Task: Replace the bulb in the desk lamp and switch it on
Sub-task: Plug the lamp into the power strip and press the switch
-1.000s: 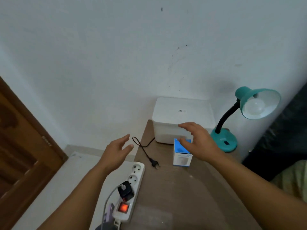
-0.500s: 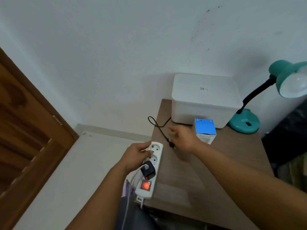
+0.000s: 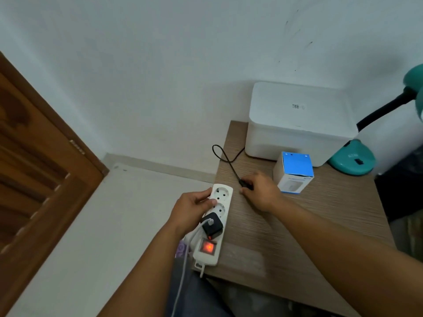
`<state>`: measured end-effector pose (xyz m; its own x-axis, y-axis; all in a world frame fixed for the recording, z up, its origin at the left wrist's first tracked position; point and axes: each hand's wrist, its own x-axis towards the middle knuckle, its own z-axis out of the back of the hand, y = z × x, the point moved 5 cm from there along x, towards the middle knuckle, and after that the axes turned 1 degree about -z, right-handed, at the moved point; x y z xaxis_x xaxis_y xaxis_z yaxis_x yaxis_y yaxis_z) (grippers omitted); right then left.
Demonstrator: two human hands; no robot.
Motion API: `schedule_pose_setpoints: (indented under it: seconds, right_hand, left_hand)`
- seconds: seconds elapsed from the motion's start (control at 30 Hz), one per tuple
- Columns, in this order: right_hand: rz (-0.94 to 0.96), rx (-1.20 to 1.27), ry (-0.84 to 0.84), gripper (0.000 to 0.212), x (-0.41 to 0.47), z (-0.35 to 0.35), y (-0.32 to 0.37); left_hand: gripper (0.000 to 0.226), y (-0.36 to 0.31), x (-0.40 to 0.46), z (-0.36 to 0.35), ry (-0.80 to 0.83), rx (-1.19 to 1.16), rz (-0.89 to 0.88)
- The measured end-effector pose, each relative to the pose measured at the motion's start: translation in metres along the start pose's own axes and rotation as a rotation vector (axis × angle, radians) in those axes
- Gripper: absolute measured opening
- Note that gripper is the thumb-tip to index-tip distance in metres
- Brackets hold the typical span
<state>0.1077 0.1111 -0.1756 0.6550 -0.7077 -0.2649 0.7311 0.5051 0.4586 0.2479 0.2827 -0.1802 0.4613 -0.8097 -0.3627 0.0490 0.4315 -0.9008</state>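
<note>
Lamp shade [image 3: 415, 88] mostly cut off at right edge

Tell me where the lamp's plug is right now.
On the table, under the right hand, which grips the plug between the power strip and bulb box.

You find no text you can read here. The white lidded plastic box [image 3: 299, 120] at the far right carries a small dark printed label, and the blue-topped white cardboard carton [image 3: 294, 172] near it bears blurred lettering; neither is legible.
</note>
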Motion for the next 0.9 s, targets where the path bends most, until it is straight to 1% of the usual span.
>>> schedule_pose_setpoints:
  seconds: [0.17,0.3,0.4,0.47,0.63,0.7,0.83,0.9]
  right_hand:
    - [-0.102,0.264,0.001,0.025,0.001,0.002,-0.009]
    - [-0.029,0.385,-0.057,0.018,-0.01,0.015,-0.002]
    - [0.06,0.465,-0.112,0.019,-0.02,0.026,0.009]
    - [0.112,0.477,-0.127,0.023,-0.026,0.03,0.018]
    - [0.17,0.52,-0.137,0.02,-0.032,0.026,0.034]
    - [0.202,0.502,-0.123,0.019,-0.032,0.022,0.04]
    - [0.245,0.451,-0.08,0.029,-0.034,0.013,0.046]
    - [0.262,0.416,-0.066,0.029,-0.033,0.009,0.045]
  left_hand:
    - [0.04,0.002,-0.001,-0.003,-0.028,-0.011,-0.02]
    - [0.039,0.004,-0.003,-0.004,-0.044,-0.027,-0.015]
    - [0.037,0.005,-0.003,-0.004,-0.049,-0.048,-0.007]
    - [0.037,0.005,-0.002,-0.004,-0.045,-0.051,0.001]
    - [0.034,0.003,-0.003,-0.004,-0.037,-0.087,0.002]
    - [0.032,0.003,-0.005,-0.005,-0.033,-0.109,-0.002]
    - [0.03,0.002,-0.005,-0.005,-0.053,-0.113,-0.013]
    - [0.029,0.002,-0.005,-0.005,-0.065,-0.112,-0.019]
